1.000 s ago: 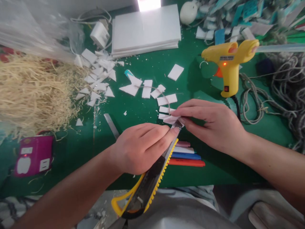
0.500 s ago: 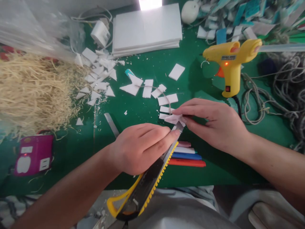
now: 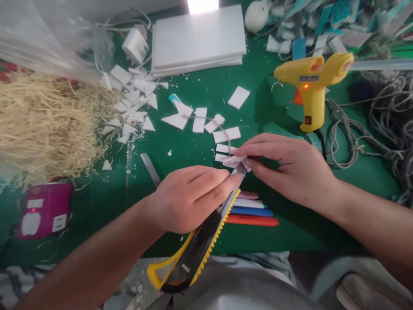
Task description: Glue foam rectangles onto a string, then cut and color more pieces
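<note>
We find the white piece (image 3: 232, 161) at the near end of a curved string (image 3: 222, 126), between the two hands above the green table (image 3: 193, 153). The right hand (image 3: 285, 170) pinches its edge between thumb and fingers. The left hand (image 3: 196, 198) is closed around the cutter (image 3: 201, 241), gripping low on the extended blade. The tip reaches the piece; whether it presses in, we cannot tell.

We judge the step in hand to be trimming or seating this piece on the string. The next move, in our view, calls for a firm right pinch, with the edge kept off the fingertips.

Farther along the string lie white strips (image 3: 226, 135). Pens (image 3: 253, 220) lie nearer the person; the glue gun (image 3: 312, 88), lamp lit, stands well apart.
</note>
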Demonstrator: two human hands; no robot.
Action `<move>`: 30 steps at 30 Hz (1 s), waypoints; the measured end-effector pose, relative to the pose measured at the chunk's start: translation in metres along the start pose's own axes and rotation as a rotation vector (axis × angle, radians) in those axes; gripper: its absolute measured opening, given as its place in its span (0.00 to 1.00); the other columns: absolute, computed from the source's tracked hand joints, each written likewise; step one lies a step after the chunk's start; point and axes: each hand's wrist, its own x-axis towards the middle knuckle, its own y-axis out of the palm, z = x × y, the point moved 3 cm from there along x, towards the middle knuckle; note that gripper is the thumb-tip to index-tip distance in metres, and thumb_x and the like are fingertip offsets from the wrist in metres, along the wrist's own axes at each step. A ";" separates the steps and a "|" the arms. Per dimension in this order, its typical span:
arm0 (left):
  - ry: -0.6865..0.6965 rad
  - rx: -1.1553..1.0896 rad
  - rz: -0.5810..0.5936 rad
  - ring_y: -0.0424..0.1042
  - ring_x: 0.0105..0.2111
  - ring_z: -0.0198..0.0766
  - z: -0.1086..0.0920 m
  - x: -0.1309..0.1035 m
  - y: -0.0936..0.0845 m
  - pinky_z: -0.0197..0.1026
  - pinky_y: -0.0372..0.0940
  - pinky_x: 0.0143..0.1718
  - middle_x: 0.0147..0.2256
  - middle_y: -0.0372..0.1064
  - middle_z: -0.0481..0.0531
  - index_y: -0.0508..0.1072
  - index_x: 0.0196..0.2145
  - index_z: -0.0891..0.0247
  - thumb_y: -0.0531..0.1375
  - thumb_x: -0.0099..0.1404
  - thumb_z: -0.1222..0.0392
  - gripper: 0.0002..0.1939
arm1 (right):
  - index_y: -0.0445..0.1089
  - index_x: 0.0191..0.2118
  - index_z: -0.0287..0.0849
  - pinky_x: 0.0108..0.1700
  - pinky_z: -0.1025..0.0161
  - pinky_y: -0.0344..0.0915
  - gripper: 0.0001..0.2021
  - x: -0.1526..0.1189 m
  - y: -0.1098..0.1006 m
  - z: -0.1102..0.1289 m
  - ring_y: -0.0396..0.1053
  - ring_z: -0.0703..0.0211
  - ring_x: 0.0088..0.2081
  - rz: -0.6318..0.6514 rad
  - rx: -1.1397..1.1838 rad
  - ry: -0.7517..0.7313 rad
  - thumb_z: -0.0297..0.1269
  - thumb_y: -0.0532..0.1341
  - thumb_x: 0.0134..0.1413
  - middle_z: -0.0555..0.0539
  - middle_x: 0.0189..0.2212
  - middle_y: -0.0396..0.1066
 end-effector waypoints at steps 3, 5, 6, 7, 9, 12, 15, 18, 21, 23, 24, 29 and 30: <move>-0.009 -0.003 -0.079 0.81 0.42 0.35 0.000 -0.002 0.003 0.37 0.77 0.52 0.43 0.81 0.54 0.75 0.51 0.67 0.52 0.78 0.66 0.12 | 0.81 0.46 0.45 0.44 0.66 0.77 0.14 0.000 0.000 -0.001 0.80 0.61 0.41 0.008 0.001 0.001 0.26 0.60 0.64 0.48 0.43 0.83; -0.007 -0.002 -0.049 0.81 0.42 0.35 0.000 -0.001 0.003 0.37 0.77 0.51 0.43 0.81 0.55 0.75 0.51 0.68 0.52 0.78 0.66 0.12 | 0.81 0.46 0.45 0.44 0.66 0.77 0.14 0.000 0.000 -0.001 0.80 0.61 0.41 0.010 0.005 0.000 0.26 0.59 0.64 0.48 0.43 0.83; -0.003 -0.001 -0.021 0.81 0.42 0.35 0.000 0.001 0.001 0.37 0.77 0.51 0.43 0.81 0.55 0.74 0.51 0.69 0.53 0.78 0.66 0.12 | 0.81 0.46 0.45 0.44 0.66 0.77 0.14 0.000 0.000 -0.001 0.80 0.61 0.40 0.009 0.008 0.000 0.26 0.59 0.64 0.48 0.43 0.83; 0.004 0.001 0.012 0.81 0.43 0.36 0.000 0.002 0.000 0.37 0.77 0.52 0.43 0.81 0.56 0.74 0.51 0.70 0.53 0.78 0.66 0.12 | 0.81 0.46 0.45 0.44 0.66 0.77 0.14 0.000 0.001 -0.001 0.80 0.61 0.40 0.009 0.011 0.002 0.26 0.59 0.64 0.48 0.43 0.83; 0.016 0.009 0.070 0.82 0.44 0.36 0.000 0.005 -0.003 0.38 0.77 0.52 0.44 0.82 0.56 0.73 0.52 0.71 0.52 0.78 0.67 0.12 | 0.81 0.46 0.46 0.44 0.65 0.77 0.14 0.000 0.001 -0.001 0.80 0.61 0.40 0.012 0.016 0.007 0.26 0.59 0.64 0.49 0.43 0.83; 0.012 0.013 0.077 0.82 0.44 0.35 0.001 0.006 -0.006 0.38 0.77 0.52 0.44 0.82 0.55 0.73 0.52 0.69 0.51 0.79 0.66 0.12 | 0.81 0.46 0.47 0.44 0.65 0.77 0.15 0.000 0.002 0.000 0.80 0.61 0.41 0.015 0.016 0.012 0.25 0.60 0.63 0.49 0.43 0.83; 0.006 0.006 0.078 0.82 0.44 0.35 0.001 0.005 -0.004 0.37 0.77 0.52 0.44 0.82 0.55 0.73 0.52 0.69 0.51 0.79 0.66 0.12 | 0.82 0.45 0.47 0.44 0.65 0.77 0.15 -0.001 0.002 0.000 0.81 0.61 0.41 0.012 0.029 0.012 0.25 0.60 0.62 0.49 0.43 0.83; 0.004 -0.002 0.073 0.82 0.44 0.35 0.001 0.004 -0.004 0.36 0.77 0.52 0.44 0.82 0.56 0.73 0.52 0.70 0.51 0.79 0.66 0.13 | 0.82 0.45 0.48 0.45 0.65 0.77 0.15 0.000 0.001 0.001 0.81 0.61 0.41 0.020 0.047 0.022 0.25 0.60 0.62 0.50 0.43 0.83; -0.002 -0.015 0.081 0.82 0.45 0.35 0.001 0.004 -0.004 0.36 0.77 0.52 0.45 0.82 0.56 0.73 0.52 0.69 0.51 0.79 0.65 0.13 | 0.82 0.45 0.47 0.46 0.65 0.77 0.15 0.001 0.001 0.001 0.81 0.61 0.42 0.030 0.073 0.024 0.24 0.60 0.62 0.50 0.43 0.83; -0.003 -0.027 0.086 0.82 0.46 0.35 0.002 0.004 -0.004 0.36 0.77 0.53 0.46 0.82 0.56 0.73 0.53 0.69 0.51 0.79 0.65 0.13 | 0.81 0.45 0.46 0.46 0.66 0.77 0.14 0.001 0.001 0.001 0.81 0.61 0.42 0.036 0.100 0.023 0.24 0.60 0.62 0.50 0.43 0.83; -0.002 -0.033 0.086 0.82 0.47 0.35 0.002 0.004 -0.005 0.36 0.76 0.54 0.46 0.82 0.56 0.73 0.53 0.69 0.51 0.79 0.65 0.13 | 0.81 0.45 0.45 0.46 0.66 0.77 0.14 0.001 0.001 0.001 0.81 0.61 0.42 0.043 0.112 0.026 0.24 0.60 0.62 0.50 0.43 0.83; 0.006 -0.027 0.091 0.81 0.47 0.36 0.004 0.004 -0.004 0.37 0.76 0.54 0.47 0.81 0.58 0.73 0.53 0.70 0.50 0.79 0.66 0.14 | 0.81 0.45 0.47 0.46 0.64 0.78 0.15 0.001 0.001 0.000 0.81 0.60 0.42 0.039 0.108 0.035 0.25 0.59 0.62 0.50 0.43 0.83; 0.013 -0.024 0.091 0.81 0.46 0.36 0.004 0.003 -0.003 0.38 0.76 0.54 0.46 0.81 0.58 0.73 0.53 0.71 0.51 0.79 0.66 0.14 | 0.82 0.45 0.48 0.46 0.63 0.78 0.15 0.001 0.001 0.000 0.81 0.60 0.42 0.036 0.093 0.035 0.26 0.59 0.63 0.50 0.43 0.83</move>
